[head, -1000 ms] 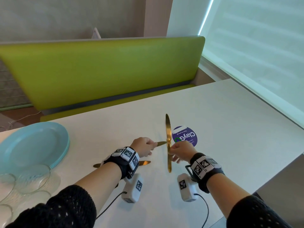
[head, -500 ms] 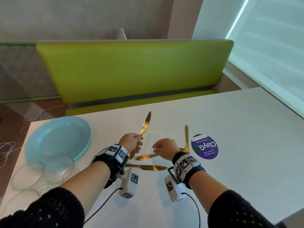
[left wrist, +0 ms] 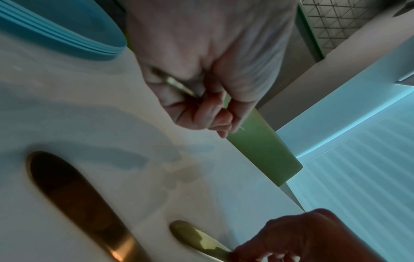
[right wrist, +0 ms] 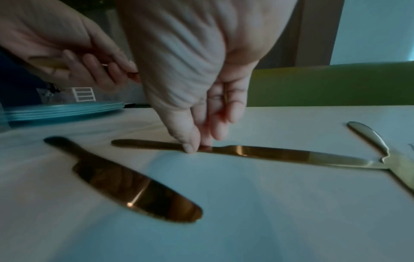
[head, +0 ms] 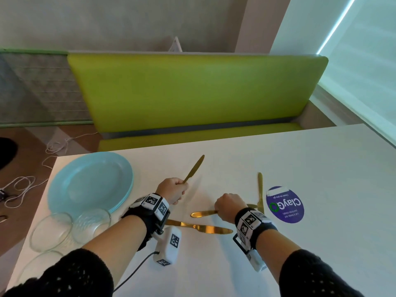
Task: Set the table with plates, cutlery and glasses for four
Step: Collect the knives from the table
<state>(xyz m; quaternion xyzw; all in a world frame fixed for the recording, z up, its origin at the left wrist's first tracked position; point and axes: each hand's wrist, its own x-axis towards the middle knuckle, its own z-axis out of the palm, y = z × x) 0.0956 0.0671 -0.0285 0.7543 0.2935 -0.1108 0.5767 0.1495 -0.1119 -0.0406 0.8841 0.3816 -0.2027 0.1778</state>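
My left hand (head: 174,190) grips the handle of a gold knife (head: 195,168), its blade raised toward the bench; the left wrist view shows the handle (left wrist: 174,85) inside curled fingers. My right hand (head: 230,207) reaches down to a second gold knife (head: 201,213) lying flat, and its thumb and fingertips (right wrist: 190,145) pinch it near the handle. A third knife (head: 201,228) lies just in front of both wrists. A fourth knife (head: 260,191) lies beside the purple sticker. A stack of light blue plates (head: 90,183) sits at the left, with clear glasses (head: 51,230) in front of it.
The white table (head: 321,168) carries a round purple sticker (head: 285,204) on the right. A green bench (head: 192,93) runs along the far side. White cables (head: 21,185) lie on the floor off the left edge. A bright window blind fills the right.
The right hand, which held a knife on edge by the sticker, has set it flat and moved left onto another knife. The left hand has lifted its knife, blade pointing away.
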